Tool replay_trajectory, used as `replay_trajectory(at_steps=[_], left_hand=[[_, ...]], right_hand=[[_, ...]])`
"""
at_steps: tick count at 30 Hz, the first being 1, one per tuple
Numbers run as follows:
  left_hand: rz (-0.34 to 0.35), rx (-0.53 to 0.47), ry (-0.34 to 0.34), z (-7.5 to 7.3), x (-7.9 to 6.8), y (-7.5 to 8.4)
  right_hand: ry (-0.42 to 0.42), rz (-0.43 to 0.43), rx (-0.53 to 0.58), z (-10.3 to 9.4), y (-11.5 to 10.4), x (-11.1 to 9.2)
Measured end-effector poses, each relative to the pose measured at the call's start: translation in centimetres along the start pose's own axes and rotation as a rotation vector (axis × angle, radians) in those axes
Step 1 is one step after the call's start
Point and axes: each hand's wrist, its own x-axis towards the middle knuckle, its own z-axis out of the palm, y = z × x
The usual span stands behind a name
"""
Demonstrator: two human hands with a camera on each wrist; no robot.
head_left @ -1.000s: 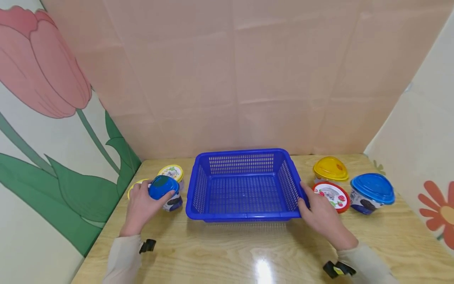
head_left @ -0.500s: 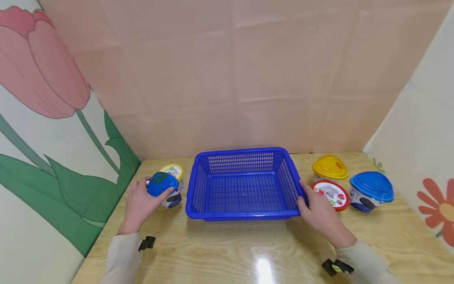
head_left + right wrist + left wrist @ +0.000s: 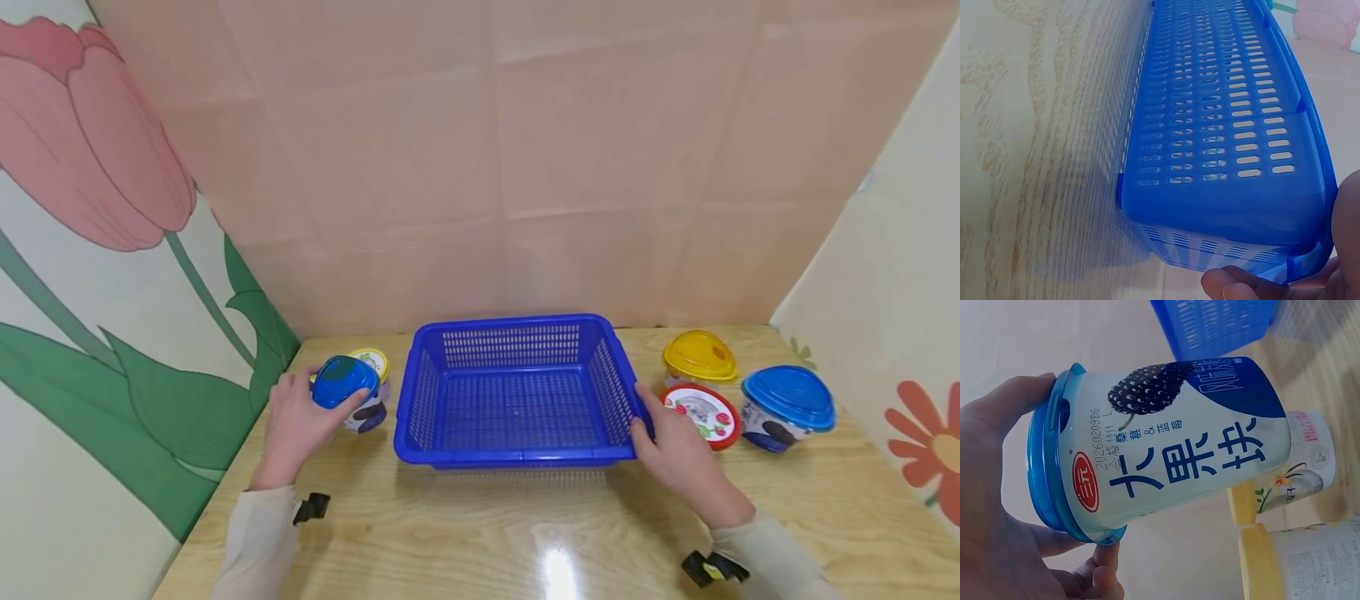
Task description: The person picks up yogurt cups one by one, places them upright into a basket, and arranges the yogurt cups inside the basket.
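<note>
The cup [image 3: 348, 383], gripped by the left hand [image 3: 296, 425], has shifted slightly — partly hiding a yellow lid [image 3: 372, 360]; right hand [image 3: 681, 450] grips the basket [image 3: 517, 456].

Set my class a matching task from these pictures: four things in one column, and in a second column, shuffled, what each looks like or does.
Things
1. Left hand
2. Right hand
3. Basket
4. Red-rimmed lid

Descriptions
A. Has a white centre printed with red fruit
B. Holds the basket near one corner
C. Grips a blue-lidded tub
D. Is blue, with slotted walls

Right pairs: 1-C, 2-B, 3-D, 4-A
</note>
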Motion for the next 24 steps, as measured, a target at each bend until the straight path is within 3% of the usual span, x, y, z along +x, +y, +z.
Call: replay_trajectory(at_steps=[24], left_hand=[[0.015,-0.004,-0.013,-0.18,0.52,1.04]], right_hand=[[0.040,-0.023,-0.011,0.21,-0.08,-0.03]])
